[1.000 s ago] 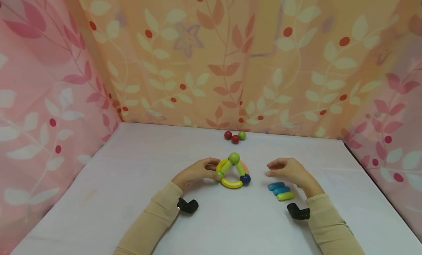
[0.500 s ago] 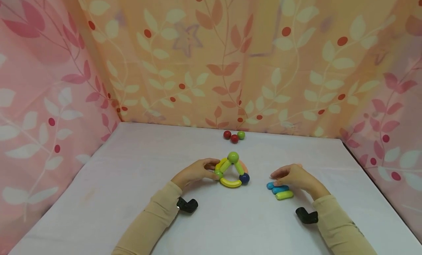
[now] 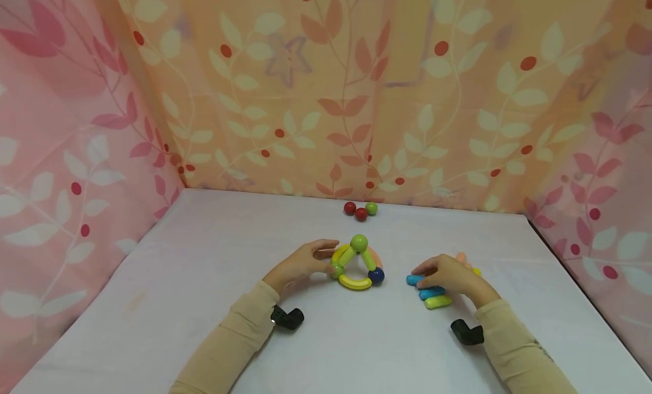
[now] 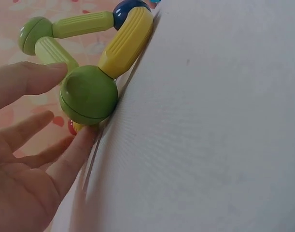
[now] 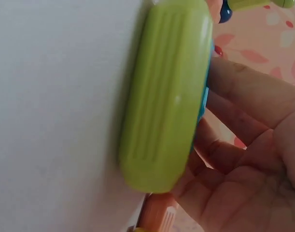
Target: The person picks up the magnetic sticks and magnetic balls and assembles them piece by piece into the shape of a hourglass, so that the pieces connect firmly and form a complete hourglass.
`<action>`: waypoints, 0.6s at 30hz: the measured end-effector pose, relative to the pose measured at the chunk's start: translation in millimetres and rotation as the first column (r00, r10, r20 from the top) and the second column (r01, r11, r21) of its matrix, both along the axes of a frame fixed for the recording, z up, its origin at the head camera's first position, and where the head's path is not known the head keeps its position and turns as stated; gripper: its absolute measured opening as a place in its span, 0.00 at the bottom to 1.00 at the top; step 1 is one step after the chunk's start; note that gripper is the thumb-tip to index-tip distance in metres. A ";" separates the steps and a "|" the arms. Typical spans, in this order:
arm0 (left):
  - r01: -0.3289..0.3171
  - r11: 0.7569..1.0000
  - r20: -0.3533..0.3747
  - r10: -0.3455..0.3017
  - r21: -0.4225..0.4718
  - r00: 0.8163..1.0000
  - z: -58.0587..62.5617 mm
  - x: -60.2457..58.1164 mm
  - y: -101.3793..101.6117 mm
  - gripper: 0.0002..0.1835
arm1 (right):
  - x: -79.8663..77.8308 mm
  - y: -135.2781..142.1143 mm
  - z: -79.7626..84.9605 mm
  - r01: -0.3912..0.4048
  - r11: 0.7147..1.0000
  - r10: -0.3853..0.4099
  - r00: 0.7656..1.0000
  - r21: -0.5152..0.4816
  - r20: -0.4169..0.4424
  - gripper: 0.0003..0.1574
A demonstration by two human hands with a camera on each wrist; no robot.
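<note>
Now, near nine o'clock on the ball-and-rod frame [image 3: 355, 283], a green ball [image 3: 337, 271] is being held between the thumb and fingers of the left hand [image 3: 300, 264], its sleeved forearm [image 3: 226, 348] being stretched in from seven o'clock. Just past three o'clock from the frame, a blue rod [image 3: 414, 280] is being pinched by the right hand [image 3: 447, 273], whose fingers are being bent downward. Around seven o'clock from that hand, a lime rod [image 3: 438, 302] is being seen.
</note>
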State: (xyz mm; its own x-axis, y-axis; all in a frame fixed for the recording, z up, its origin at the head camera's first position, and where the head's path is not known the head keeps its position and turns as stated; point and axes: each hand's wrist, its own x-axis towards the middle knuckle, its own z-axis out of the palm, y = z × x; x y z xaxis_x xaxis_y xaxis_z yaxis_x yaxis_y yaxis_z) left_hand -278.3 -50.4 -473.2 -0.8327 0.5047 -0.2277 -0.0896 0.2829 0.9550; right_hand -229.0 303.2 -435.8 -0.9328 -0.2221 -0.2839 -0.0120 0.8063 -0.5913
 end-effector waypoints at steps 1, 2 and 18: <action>0.002 1.000 -0.001 -0.002 -0.001 1.000 -0.1 0.2 -0.3 0.40 | -0.5 -1.6 0.3 -0.006 1.000 0.006 1.000 0.001 0.001 0.22; 0.007 1.000 -0.007 -0.007 -0.006 1.000 -0.3 0.5 -0.5 0.40 | -0.9 -3.5 0.5 -0.006 1.000 0.006 1.000 0.001 -0.001 0.21; 0.048 0.991 0.061 -0.056 0.124 0.997 -7.6 -4.9 -2.4 0.39 | -13.8 -64.9 33.3 0.143 0.934 -0.208 0.963 -0.327 -0.173 0.31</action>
State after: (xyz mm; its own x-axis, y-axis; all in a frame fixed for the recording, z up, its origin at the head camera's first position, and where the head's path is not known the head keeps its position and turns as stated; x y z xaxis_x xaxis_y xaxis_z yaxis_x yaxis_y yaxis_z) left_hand -283.2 -52.8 -480.8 -0.7904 0.5742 -0.2134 -0.1398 0.1701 0.9755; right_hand -242.7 238.3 -402.5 -0.9949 -0.0959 -0.0296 -0.0322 0.5842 -0.8110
